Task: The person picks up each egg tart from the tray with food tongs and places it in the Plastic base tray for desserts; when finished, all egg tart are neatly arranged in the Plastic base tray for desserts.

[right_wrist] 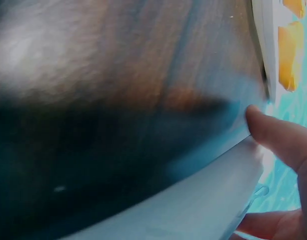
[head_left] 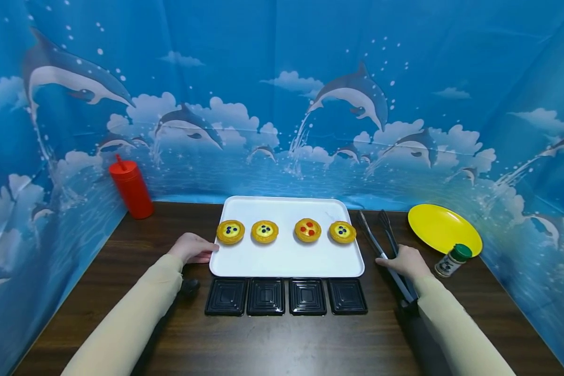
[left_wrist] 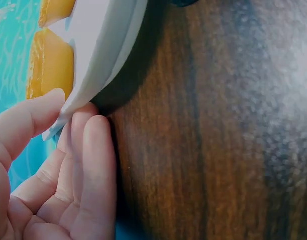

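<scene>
My left hand (head_left: 195, 247) pinches the left edge of a white tray (head_left: 282, 261); in the left wrist view the thumb lies over the rim and the fingers are under it. Four egg tarts stand in a row on the tray: a blueberry-topped tart (head_left: 231, 232) at far left, a second (head_left: 265, 232), a red-topped one (head_left: 307, 230), and another blueberry one (head_left: 342, 232) at right. To the tray's right, my right hand (head_left: 408, 262) grips metal tongs (head_left: 398, 282) between thumb and fingers; their arms are spread, tips pointing away from me.
Several black square plastic trays (head_left: 307, 296) line the front of the white tray. A yellow plate (head_left: 444, 227) and a green-capped shaker (head_left: 453, 259) stand beyond my right hand. At back left is a red tumbler (head_left: 131, 189). A dolphin-print curtain (head_left: 282, 104) borders the wooden table (head_left: 272, 344).
</scene>
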`<state>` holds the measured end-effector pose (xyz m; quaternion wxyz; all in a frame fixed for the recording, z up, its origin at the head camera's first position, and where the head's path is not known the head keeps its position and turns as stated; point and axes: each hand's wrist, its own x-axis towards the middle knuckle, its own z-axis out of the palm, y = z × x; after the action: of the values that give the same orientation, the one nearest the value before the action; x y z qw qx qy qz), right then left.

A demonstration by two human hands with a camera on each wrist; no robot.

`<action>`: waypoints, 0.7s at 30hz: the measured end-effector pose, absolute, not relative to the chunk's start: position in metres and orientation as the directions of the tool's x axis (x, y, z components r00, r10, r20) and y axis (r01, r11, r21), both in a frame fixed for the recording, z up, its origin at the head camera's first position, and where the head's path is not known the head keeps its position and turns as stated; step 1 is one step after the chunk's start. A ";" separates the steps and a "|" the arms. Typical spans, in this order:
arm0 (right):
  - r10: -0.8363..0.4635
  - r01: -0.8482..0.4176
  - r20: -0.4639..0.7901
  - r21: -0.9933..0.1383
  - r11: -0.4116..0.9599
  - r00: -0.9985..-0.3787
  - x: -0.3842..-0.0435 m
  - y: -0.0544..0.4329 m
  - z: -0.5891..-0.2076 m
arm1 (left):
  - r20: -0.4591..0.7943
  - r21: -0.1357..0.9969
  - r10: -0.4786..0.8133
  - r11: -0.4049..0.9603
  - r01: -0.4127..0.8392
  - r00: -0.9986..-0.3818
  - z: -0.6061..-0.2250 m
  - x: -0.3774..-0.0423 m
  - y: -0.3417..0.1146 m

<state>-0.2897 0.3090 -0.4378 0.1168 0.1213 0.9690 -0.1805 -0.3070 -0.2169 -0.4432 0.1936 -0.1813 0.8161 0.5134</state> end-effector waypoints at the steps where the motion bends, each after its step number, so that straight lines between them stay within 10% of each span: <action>1: 0.201 0.286 -0.275 -0.316 0.905 -0.940 -0.290 0.309 -0.438 | -0.501 0.766 -0.100 0.410 -0.495 -0.859 -0.444 -0.308 -0.216; 21: 0.172 0.237 -0.190 -0.406 0.883 -0.966 -0.286 0.318 -0.432 | -0.498 0.763 -0.118 0.412 -0.498 -0.859 -0.439 -0.303 -0.213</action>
<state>-0.2865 0.3176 -0.4322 0.0746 0.1059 0.9673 -0.2178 -0.3028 -0.2128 -0.4386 0.1871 -0.1880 0.8192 0.5084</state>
